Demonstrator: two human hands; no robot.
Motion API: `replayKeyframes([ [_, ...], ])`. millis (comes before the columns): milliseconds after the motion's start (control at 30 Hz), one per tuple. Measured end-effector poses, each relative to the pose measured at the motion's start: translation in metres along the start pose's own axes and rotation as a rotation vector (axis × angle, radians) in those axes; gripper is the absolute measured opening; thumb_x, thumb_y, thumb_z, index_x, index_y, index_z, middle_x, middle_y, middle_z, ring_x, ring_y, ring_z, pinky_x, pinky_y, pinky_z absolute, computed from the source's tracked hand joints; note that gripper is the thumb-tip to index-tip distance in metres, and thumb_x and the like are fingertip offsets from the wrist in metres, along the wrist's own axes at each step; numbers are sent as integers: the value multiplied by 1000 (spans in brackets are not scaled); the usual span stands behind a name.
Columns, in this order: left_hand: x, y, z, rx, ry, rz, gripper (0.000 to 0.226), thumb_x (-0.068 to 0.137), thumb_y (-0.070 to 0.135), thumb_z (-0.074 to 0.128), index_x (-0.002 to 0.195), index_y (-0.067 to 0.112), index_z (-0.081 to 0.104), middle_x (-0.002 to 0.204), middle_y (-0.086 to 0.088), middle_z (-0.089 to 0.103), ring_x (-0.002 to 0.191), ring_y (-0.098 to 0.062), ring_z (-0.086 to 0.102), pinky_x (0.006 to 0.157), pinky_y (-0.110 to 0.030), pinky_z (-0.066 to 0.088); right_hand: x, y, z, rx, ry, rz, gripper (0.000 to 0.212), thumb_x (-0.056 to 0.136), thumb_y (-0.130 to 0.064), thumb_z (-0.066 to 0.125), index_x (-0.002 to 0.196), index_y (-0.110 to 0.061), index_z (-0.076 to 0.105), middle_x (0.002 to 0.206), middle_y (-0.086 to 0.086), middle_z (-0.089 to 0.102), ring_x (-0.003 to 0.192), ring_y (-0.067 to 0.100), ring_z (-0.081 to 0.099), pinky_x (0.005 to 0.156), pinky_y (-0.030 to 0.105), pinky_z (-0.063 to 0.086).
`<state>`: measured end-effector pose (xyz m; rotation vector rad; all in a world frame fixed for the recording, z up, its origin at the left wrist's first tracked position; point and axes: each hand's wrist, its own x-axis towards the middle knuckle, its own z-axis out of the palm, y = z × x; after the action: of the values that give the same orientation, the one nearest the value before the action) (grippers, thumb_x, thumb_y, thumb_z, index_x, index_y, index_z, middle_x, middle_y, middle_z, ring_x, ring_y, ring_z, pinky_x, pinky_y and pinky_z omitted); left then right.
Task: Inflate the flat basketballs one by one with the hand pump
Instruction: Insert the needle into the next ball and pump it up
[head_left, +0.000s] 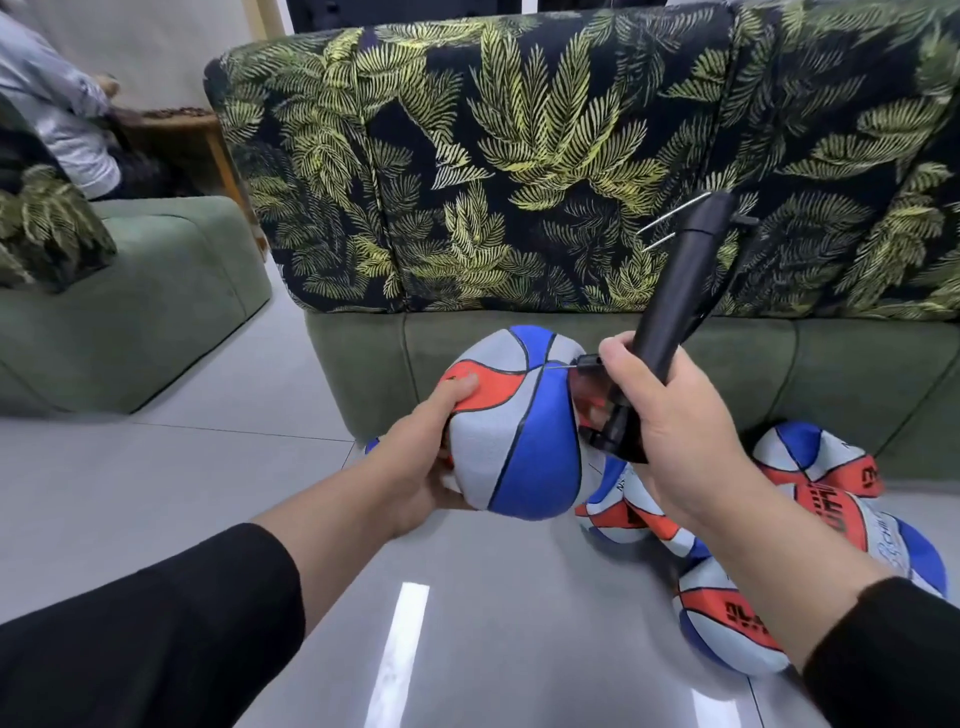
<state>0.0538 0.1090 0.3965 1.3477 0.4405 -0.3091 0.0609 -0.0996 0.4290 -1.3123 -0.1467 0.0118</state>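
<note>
I have the ball (514, 431) up off the floor in my left hand (415, 457), thumb pressed onto the orange panel and fingers curled round underneath, so that grip is wrapped on the ball. My right hand (675, 415) is closed round the black hand pump (680, 280), which stands tilted, its top pointing up and away toward the leaf-print sofa back (519, 156). The thin needle (563, 367) runs from the pump's hose end to the ball's upper right side, where the seams meet; its tip seems to be at the valve, though I cannot tell how deep it sits.

This ball looks rounder than the others but still soft and dented, so I judge I am at the seating-the-needle or early pumping step on it. The remaining flat balls (810, 519) lie in a heap on the grey floor (208, 493) just beside my right forearm, in front of the green sofa base (519, 353); several are plainly collapsed, so most of the task lies ahead.

Next I need the needle kept straight into the valve while the pump is worked. That likely calls for bracing the ball and shifting one hand to the plunger handle, since both hands are occupied. A sideways pull could bend the needle or pop it out.
</note>
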Motion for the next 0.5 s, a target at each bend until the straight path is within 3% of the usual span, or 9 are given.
replayKeyframes([
  [133,4,-2,-2,-42,83,91,39,94,46,70,129,29,66,116,0,78,97,-27,75,67,-41,60,2,-5,4,29,-6,-12,12,97,-33,69,87,-30,64,88,10,67,83,28,59,79,46,54],
  [267,5,2,-4,-59,76,183,38,96,49,69,130,34,61,120,7,76,106,-24,75,78,-50,63,3,-9,6,102,31,-3,13,100,-31,65,99,-19,60,90,12,72,89,27,69,80,43,62],
  [400,1,3,-5,-88,34,183,41,96,50,67,133,35,60,121,6,76,108,-25,75,84,-52,62,-1,-10,5,106,26,32,19,99,-34,65,106,-18,58,114,22,74,101,28,74,71,37,60],
  [500,-2,1,-5,-99,7,158,43,97,53,63,137,36,60,123,4,76,111,-27,74,90,-55,61,-3,-12,4,123,22,5,19,99,-33,65,106,-18,56,112,15,75,109,31,73,71,37,61],
])
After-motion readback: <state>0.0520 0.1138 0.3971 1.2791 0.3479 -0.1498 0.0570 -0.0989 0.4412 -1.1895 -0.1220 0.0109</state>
